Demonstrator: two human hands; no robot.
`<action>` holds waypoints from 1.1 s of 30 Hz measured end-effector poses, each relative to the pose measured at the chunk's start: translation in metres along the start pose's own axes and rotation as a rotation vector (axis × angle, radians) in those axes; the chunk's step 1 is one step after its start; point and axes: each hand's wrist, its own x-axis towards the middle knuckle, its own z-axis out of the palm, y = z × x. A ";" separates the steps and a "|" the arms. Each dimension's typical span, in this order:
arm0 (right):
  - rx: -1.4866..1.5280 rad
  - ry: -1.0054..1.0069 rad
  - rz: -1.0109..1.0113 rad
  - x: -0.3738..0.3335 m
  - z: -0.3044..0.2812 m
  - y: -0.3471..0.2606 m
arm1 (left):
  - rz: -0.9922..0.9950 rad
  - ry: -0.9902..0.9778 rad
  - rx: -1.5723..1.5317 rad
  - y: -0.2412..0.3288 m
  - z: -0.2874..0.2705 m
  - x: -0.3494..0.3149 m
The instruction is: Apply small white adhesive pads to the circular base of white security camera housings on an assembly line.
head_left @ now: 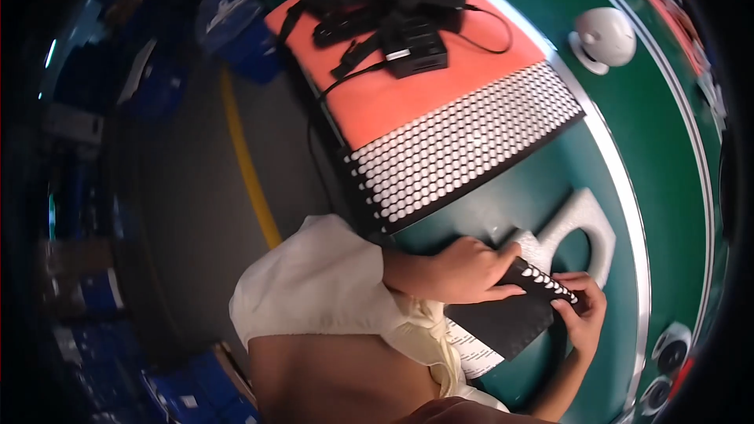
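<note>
White sleeve point(306, 290) fabric lies nearest; beyond it, the left hand point(473, 271) and right hand point(583, 310) pinch a black sheet point(509, 323) at its white-dotted edge, over the green tabletop point(491, 216), near a pale foam piece point(601, 239) with a rounded opening.

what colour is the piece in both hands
The piece is black with white bits along one edge; head view.

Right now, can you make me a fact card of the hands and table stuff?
Left hand: holding a black sheet
Right hand: holding the sheet's edge with white dots
Near hands: pale piece with a round hole
White-dotted panel: black-edged, next to orange sheet
On orange sheet: black gadgets
Farther right: white rounded gadget
Tabletop: green
</note>
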 end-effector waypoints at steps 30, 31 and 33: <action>-0.570 0.310 -0.088 0.031 -0.040 -0.055 | 0.081 0.016 -0.166 -0.005 0.007 -0.003; -0.594 0.380 -0.169 0.051 -0.047 -0.052 | 0.086 0.010 -0.183 -0.006 0.009 -0.004; -0.650 0.373 -0.315 0.102 -0.061 -0.055 | 0.071 -0.015 -0.141 -0.003 0.004 -0.002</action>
